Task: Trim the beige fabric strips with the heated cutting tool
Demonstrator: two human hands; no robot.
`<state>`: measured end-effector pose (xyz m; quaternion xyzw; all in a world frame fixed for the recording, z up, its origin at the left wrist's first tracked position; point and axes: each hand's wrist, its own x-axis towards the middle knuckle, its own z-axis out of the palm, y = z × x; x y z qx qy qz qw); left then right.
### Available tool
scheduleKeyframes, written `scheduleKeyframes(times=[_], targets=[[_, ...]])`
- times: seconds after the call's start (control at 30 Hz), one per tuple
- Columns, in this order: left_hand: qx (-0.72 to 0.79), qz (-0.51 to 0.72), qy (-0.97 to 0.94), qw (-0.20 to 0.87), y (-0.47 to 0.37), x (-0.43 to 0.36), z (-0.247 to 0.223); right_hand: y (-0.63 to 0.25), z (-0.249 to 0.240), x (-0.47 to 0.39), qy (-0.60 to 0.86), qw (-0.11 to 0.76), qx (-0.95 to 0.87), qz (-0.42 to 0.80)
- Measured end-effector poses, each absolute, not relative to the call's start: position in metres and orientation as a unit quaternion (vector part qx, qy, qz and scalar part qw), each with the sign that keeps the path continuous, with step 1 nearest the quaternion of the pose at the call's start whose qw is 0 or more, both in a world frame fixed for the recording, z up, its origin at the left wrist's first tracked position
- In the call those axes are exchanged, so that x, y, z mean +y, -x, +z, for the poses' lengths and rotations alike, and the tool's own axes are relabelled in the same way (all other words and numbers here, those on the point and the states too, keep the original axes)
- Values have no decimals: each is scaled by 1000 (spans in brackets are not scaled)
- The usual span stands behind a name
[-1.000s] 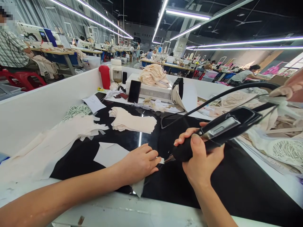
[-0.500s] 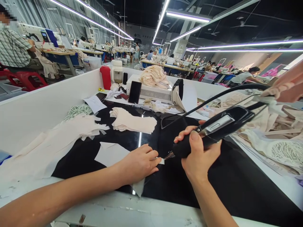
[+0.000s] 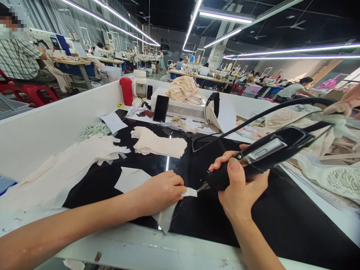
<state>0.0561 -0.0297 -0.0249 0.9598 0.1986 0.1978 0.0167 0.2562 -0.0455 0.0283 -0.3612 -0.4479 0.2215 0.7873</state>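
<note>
My left hand (image 3: 161, 191) is closed, its fingertips pinching a pale fabric strip (image 3: 190, 192) whose short end sticks out to the right. Wrapped around the grip of a black corded handheld tool (image 3: 264, 148) is my right hand (image 3: 243, 187). The tool's tapered metal tip (image 3: 203, 186) points down and left, at or very near the strip's end; contact is hard to tell. A white fabric piece (image 3: 129, 180) lies behind my left wrist, and a narrow tail of cloth (image 3: 168, 217) shows below the hand. My left fingers partly hide the strip.
Stacked cream pieces (image 3: 160, 142) lie on the black work surface (image 3: 284, 221). Pale fabric (image 3: 53, 172) spreads at left; scraps (image 3: 337, 157) heap at right. A phone (image 3: 161, 108) leans on a white box (image 3: 184, 108). Another person's hand (image 3: 347, 103) is by the tool's cable (image 3: 270, 110).
My left hand has shifted slightly left, so more of the strip's end shows. My right hand and the tool have moved a little right. The other person's hand has moved towards the right edge.
</note>
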Motion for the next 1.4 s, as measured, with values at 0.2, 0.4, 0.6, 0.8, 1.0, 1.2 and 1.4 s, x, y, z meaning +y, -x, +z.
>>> scheduleKeyframes(times=[0.2,0.4,0.6,0.8,1.0,1.2,1.4], targets=[[189,210,-958,-42,-49,-36,-32,-256,30,-47,362,790,-443,220],[182,207,-961,-29,-45,-38,-31,-257,29,-48,362,786,-454,213],[185,206,-960,-40,-48,-38,-30,-257,29,-49,360,786,-455,214],[197,192,-960,-61,-51,-40,-28,-256,31,-49,362,793,-441,213],[200,202,-956,-72,-53,-41,-34,-255,34,-49,355,797,-435,220],[200,216,-953,-69,-55,-41,-36,-255,40,-48,374,794,-423,227],[205,231,-949,-62,-59,-42,-40,-245,44,-42,360,792,-426,247]])
